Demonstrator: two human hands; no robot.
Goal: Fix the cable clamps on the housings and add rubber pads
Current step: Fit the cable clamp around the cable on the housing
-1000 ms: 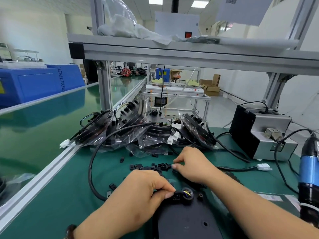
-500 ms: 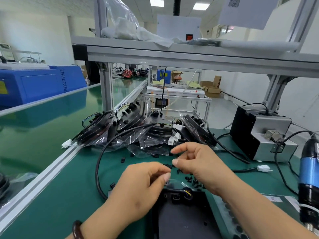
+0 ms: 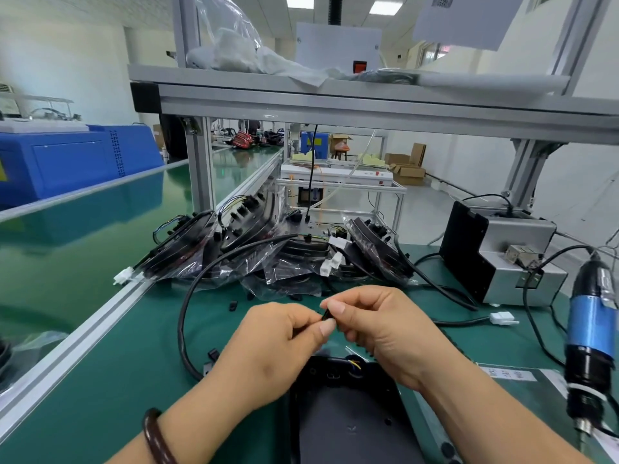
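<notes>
Just below the middle of the frame the left hand [image 3: 281, 343] and the right hand [image 3: 378, 326] meet fingertip to fingertip, and between them sits a small black clamp [image 3: 326, 315]. Both hands have thumb and forefinger pressed together on it, the right from above and the right side, the left from below and the left side; the other fingers are curled in. Only a sliver of the piece shows (too little to tell which way its long side runs).

The black housing [image 3: 348, 410] lies flat on the green mat [image 3: 110, 373] directly under the hands, at the lower centre of the frame. Its upper edge, where a small square socket and a yellow wire show, is just beneath the pinch. So the clamp hangs above that edge and apart from it, and the way to the seat is straight down the frame and slightly right, which puts the right hand a little nearer.

My guess is that the piece is being turned to the correct face before it goes down. A black cable [image 3: 182, 316] loops along the left of the hands, clear of the path. The blue screwdriver [image 3: 591, 333] hangs at the right edge, untouched, well apart from both hands.
</notes>
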